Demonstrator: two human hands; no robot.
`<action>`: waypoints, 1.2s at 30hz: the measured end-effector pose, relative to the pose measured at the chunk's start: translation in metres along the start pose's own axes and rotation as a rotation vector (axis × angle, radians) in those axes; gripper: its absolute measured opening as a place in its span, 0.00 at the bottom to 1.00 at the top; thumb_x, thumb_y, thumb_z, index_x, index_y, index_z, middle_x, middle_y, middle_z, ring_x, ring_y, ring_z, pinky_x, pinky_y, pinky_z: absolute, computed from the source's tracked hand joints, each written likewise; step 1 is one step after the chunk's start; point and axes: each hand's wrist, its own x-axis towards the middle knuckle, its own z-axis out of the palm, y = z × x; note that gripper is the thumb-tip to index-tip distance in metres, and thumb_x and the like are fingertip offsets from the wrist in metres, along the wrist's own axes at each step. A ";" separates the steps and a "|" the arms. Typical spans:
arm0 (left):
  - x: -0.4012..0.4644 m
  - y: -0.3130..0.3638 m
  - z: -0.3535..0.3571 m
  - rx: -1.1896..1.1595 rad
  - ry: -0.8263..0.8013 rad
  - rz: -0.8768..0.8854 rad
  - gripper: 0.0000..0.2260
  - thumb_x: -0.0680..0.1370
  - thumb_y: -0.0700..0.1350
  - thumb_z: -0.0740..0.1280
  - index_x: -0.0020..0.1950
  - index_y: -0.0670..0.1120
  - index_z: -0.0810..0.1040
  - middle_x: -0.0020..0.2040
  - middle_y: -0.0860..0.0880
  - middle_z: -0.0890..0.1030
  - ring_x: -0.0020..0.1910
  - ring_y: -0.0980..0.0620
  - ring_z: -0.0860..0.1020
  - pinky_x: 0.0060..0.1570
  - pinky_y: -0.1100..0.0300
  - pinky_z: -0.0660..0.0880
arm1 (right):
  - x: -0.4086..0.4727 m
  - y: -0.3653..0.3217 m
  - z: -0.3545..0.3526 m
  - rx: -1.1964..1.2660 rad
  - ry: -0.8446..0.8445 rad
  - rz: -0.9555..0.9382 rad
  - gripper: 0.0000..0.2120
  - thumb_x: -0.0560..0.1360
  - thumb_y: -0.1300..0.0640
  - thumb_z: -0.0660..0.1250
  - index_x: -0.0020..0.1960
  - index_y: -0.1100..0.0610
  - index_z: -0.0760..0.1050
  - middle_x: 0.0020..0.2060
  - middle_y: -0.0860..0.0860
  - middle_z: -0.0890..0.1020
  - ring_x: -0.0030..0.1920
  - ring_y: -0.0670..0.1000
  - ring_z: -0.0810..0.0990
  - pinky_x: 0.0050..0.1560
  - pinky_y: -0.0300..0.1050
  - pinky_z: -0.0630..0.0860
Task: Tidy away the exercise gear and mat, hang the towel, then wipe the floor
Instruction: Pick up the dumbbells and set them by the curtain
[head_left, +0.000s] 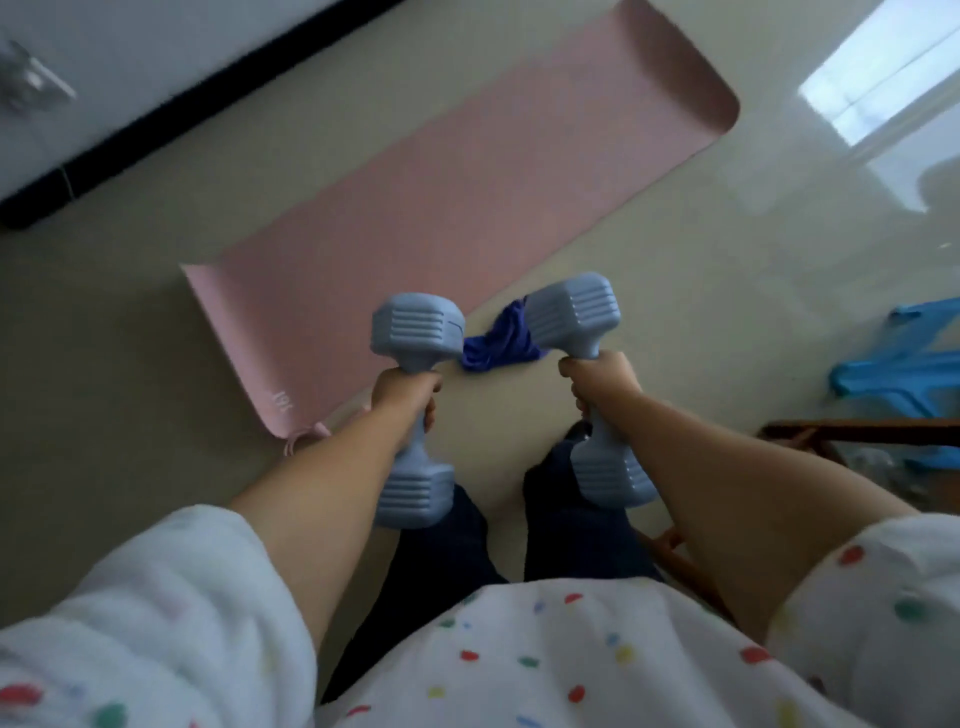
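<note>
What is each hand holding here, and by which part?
Left hand grips one blue-grey dumbbell by its middle handle; right hand grips the other dumbbell likewise.

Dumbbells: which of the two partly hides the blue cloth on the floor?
The dumbbell in the right hand: its upper head overlaps the blue cloth. The left one's doesn't.

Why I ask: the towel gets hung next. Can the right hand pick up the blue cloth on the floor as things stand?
Probably not yet. The right hand grips a dumbbell, so its fingers are taken, and the blue cloth lies on the floor beyond it. Nothing covers the cloth.
</note>
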 end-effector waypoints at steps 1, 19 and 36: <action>0.000 0.018 0.015 0.039 -0.014 0.040 0.09 0.73 0.37 0.63 0.34 0.43 0.69 0.26 0.45 0.68 0.23 0.48 0.67 0.27 0.59 0.66 | 0.004 -0.003 -0.021 0.035 0.026 -0.006 0.03 0.72 0.61 0.63 0.41 0.60 0.70 0.27 0.54 0.70 0.26 0.52 0.67 0.28 0.40 0.65; -0.040 0.312 0.400 0.473 -0.303 0.349 0.05 0.71 0.35 0.63 0.36 0.42 0.71 0.27 0.45 0.69 0.25 0.49 0.65 0.26 0.62 0.63 | 0.141 -0.018 -0.406 0.411 0.293 0.102 0.04 0.72 0.63 0.62 0.38 0.60 0.70 0.25 0.55 0.69 0.25 0.52 0.68 0.28 0.41 0.64; 0.048 0.670 0.677 0.662 -0.398 0.472 0.03 0.72 0.36 0.61 0.39 0.42 0.71 0.27 0.45 0.69 0.24 0.48 0.66 0.28 0.62 0.64 | 0.336 -0.199 -0.707 0.646 0.463 0.170 0.02 0.73 0.62 0.62 0.41 0.59 0.70 0.28 0.55 0.69 0.27 0.52 0.67 0.30 0.43 0.65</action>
